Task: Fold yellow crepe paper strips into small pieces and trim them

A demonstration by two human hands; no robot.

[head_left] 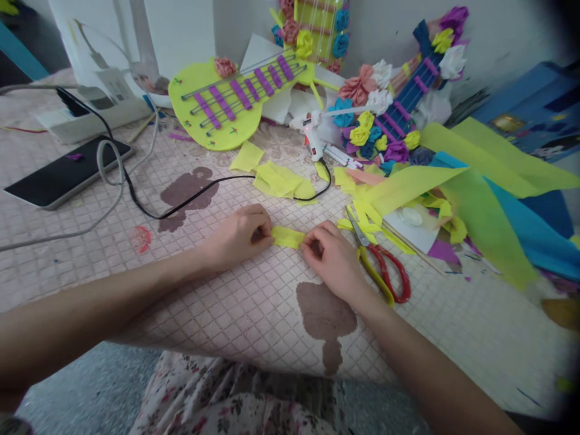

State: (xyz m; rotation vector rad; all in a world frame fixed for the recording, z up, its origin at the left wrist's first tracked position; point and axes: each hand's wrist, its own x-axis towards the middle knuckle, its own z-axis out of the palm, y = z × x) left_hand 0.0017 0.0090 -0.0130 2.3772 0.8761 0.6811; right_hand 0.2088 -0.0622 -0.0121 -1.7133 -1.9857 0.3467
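Note:
A short strip of yellow crepe paper (288,237) stretches between my two hands, just over the tablecloth. My left hand (242,234) pinches its left end between thumb and fingers. The right end is pinched by my right hand (328,254). Scissors (384,266) with red and yellow handles lie right beside my right hand, blades pointing away. Beyond the strip rests a loose pile of cut yellow paper pieces (278,180). A white glue gun (312,136) with a small red light stands behind that pile, its black cord curving across the cloth.
A yellow paper guitar (222,109) with purple bars leans at the back. Next to it is a blue one (403,112) with paper flowers. A phone (67,172) and a power strip (90,112) with cables lie left. Yellow and blue paper sheets (489,211) heap up right.

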